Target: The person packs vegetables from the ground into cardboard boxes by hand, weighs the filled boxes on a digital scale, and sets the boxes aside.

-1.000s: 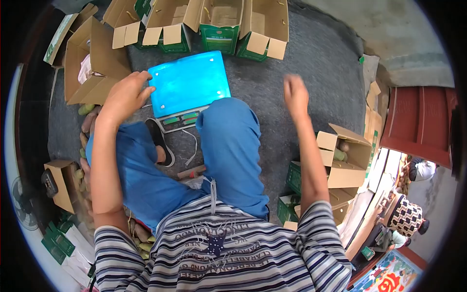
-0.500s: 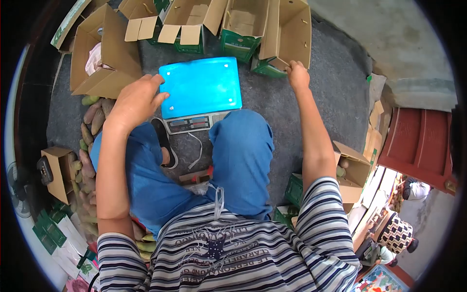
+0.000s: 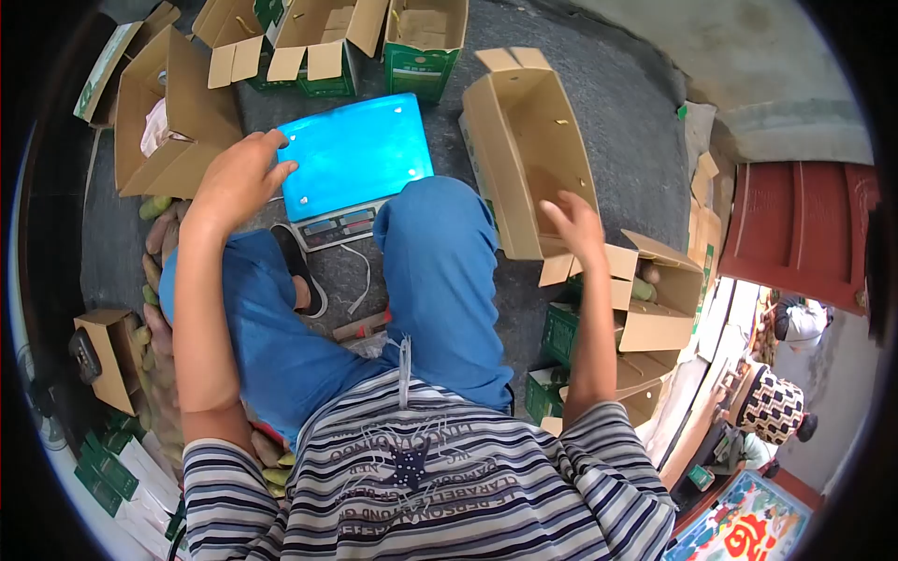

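Since the box (image 3: pixel 533 150) had left the other boxes (image 3: pixel 424 73), it lay within reach, just beyond the spread right hand (image 3: pixel 580 229); the left hand (image 3: pixel 236 182), thumb apart, lay at the scale's (image 3: pixel 355 154) edge.

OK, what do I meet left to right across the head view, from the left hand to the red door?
Left hand, digital weighing scale with blue platform, long open cardboard box, cardboard box holding produce, red panelled door.

Floor (image 3: pixel 446 126) lies open between the scale (image 3: pixel 355 154) and the long carton (image 3: pixel 543 140), the knee (image 3: pixel 440 234) blocking the near end.
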Demonstrator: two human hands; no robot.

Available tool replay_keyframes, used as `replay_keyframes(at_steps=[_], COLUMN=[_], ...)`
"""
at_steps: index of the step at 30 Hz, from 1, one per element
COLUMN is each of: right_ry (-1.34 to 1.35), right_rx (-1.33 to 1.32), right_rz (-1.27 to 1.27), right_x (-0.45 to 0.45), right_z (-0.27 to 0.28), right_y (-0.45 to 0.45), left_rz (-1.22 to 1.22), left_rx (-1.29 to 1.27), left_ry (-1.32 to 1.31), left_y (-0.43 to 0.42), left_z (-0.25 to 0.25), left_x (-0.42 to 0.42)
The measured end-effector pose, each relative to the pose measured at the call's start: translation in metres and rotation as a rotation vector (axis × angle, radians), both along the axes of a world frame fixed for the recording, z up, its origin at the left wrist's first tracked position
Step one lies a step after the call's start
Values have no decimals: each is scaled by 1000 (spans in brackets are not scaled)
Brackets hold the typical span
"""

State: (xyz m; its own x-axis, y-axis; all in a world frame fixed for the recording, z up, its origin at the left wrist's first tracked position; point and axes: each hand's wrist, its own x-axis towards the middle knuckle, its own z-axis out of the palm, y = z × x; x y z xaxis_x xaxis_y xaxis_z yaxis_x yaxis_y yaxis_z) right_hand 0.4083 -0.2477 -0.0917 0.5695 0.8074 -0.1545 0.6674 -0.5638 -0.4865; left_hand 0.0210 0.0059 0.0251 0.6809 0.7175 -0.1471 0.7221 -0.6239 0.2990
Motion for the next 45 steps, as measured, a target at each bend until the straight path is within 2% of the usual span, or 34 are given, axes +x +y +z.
replay_keyframes(at_steps=[2, 5, 8, 9, 10, 13, 14, 15, 17, 19, 21, 25, 28, 30, 34, 37, 39, 43, 45], right_ry=[-207, 19, -94, -145, -108, -5, 154, 202, 184, 154, 265, 91, 2, -31, -122, -42, -87, -192, -142], right_rx=[73, -143, -123, -22, -26, 150, 272, 386, 474, 411, 489, 317, 238, 189, 59, 64, -61, -137, -174], right_rz=[99, -7, -25, 1, -51, -158, -211, -216, -138, -123, 7, 532, 849, 1003, 1111, 1132, 1142, 1290, 1251], right_x=[-13, -21, -19, -17, -9, 0, -21, -34, -36, -52, -50, -80, -122, -144, -172, -181, -183, -195, -199], right_z=[-31, -77, -82, -76, -74, -52, -17, 7, 35, 85, 112, 167, 163, 141, 99, 79, 65, 64, 63], right_y=[28, 69, 75, 69, 63, 37, 34, 30, 18, 19, 24, 78, 134, 165, 200, 206, 207, 209, 208], left_rz=[5, -18, -22, -19, -14, -2, -1, -2, -6, -26, -112, -218, -271, -233, -161, -162, -145, -128, -143], left_rx=[-9, 2, 9, 3, 16, 49, 52, 55, 74, 73, 46, -116, -121, -167, -190, -197, -196, -168, -183], left_ry=[-8, 11, 74, 102, 88, 47, 38, 28, 33, 69, 112, 180, 123, 225, 307, 212, 228, 199, 196], left_y=[1, 3, 12, 12, 11, 8, 8, 7, 3, 0, -7, -35, -46, -45, -41, -41, -41, -42, -41], left_z=[-3, -15, -23, -24, -23, -16, -16, -17, -19, -18, -25, -26, -33, -23, -20, -20, -18, -21, -22], left_x=[2, -4, -9, -10, -11, -11, -11, -12, -12, -9, -3, 15, 15, 16, 11, 6, 6, 9, 9])
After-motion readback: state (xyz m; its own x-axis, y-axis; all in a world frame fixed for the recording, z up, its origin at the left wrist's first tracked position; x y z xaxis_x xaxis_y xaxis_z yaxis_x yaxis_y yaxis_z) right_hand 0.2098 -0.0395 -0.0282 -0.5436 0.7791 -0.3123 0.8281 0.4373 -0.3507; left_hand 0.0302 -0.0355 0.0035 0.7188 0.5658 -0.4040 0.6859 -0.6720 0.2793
